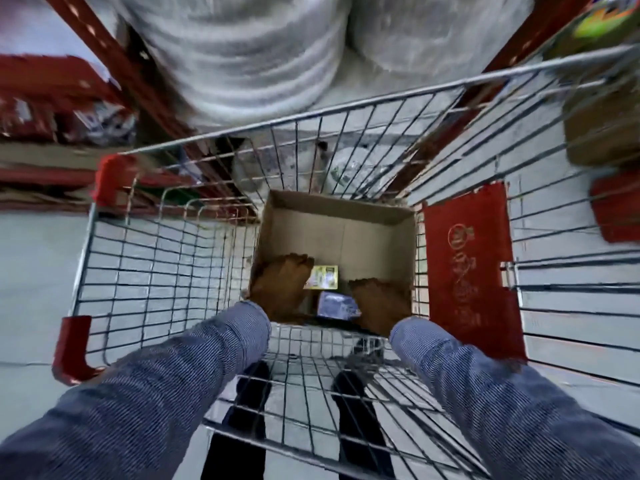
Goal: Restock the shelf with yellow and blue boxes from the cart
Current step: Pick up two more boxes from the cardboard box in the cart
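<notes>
Both your hands are down inside the cardboard carton [346, 233] that sits in the wire shopping cart [156, 258]. Your left hand [282, 287] is by the carton's near left corner, and its fingers touch or cover the left edge of the yellow box [323, 277]. I cannot tell if it is gripping the box yet. Your right hand [379, 303] is by the near right corner, just beside the blue box [337, 304]. Its fingers are bent down out of sight, so I cannot tell if they hold anything. The two boxes lie close together along the carton's near wall, yellow a little farther in, blue nearer to you. The rest of the carton floor looks bare. To do this step well, I think you should slide your fingers all the way around each box first and squeeze its sides, then lift straight up. The carton walls are tall and close to your wrists, so keep your hands toward the middle as you rise, or a box corner may catch on the cardboard edge. Above the carton, the cart is open at the top, with lots of room. Watch the red flap [467, 268] on the cart's right side and the wire rim as you swing out toward the shelf [52, 157].
</notes>
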